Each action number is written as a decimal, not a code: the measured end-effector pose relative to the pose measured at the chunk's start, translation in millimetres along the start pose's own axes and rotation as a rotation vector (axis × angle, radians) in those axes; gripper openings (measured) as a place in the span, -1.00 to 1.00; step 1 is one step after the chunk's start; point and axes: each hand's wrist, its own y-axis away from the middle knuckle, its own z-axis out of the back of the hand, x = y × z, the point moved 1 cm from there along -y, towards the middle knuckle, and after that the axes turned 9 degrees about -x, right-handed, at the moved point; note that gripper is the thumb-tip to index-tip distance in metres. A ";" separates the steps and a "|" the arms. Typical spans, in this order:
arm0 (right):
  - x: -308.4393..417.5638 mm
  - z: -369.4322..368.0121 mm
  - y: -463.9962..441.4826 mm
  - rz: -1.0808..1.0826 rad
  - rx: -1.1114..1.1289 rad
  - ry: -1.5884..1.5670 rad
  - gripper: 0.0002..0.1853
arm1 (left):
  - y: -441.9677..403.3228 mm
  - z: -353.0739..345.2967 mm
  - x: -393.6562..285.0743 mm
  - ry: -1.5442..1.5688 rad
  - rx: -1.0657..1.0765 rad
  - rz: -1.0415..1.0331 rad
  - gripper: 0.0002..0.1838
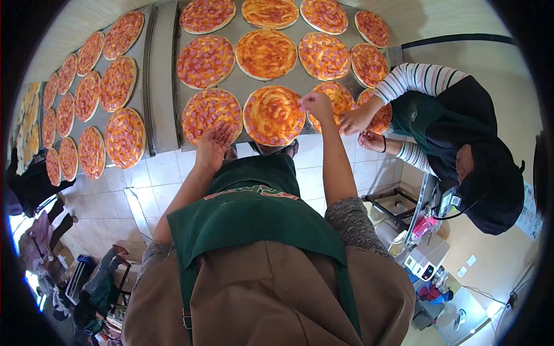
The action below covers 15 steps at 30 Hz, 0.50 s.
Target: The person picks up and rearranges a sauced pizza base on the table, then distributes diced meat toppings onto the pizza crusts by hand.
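My left hand (214, 146) is held palm up and loosely cupped at the near edge of a pizza (209, 112) topped with diced ham; I make out nothing clearly in its palm. Over the right edge of the middle pizza (273, 118), my right hand (317, 106) has its fingertips pinched together, and whatever they hold is too small to name. That middle pizza carries red sauce, yellow streaks and a few ham cubes near its rim. Just right of my right hand lies another sauced pizza (334, 104), partly covered by my wrist.
Several more pizzas stand in rows on the metal table (249, 81), and others lie on a second table (151, 124) to the left. At the right, a co-worker's hands (363, 124) are over the nearest corner pizza. A white machine (427, 256) stands behind at lower right.
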 end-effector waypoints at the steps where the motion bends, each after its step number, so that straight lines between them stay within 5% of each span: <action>1: -2.6 -2.0 -4.9 0.006 0.004 0.032 -0.86 | 0.4 0.5 -0.2 -0.003 -0.001 -0.002 -0.57; 9: 40.1 0.8 6.0 0.073 -0.119 0.270 -0.83 | -1.5 6.2 -2.1 -0.004 -0.011 -0.017 -0.57; 15: 23.2 -2.0 -6.0 -0.210 -0.032 -0.464 -0.80 | -3.2 6.1 -3.5 0.009 -0.006 -0.009 -0.56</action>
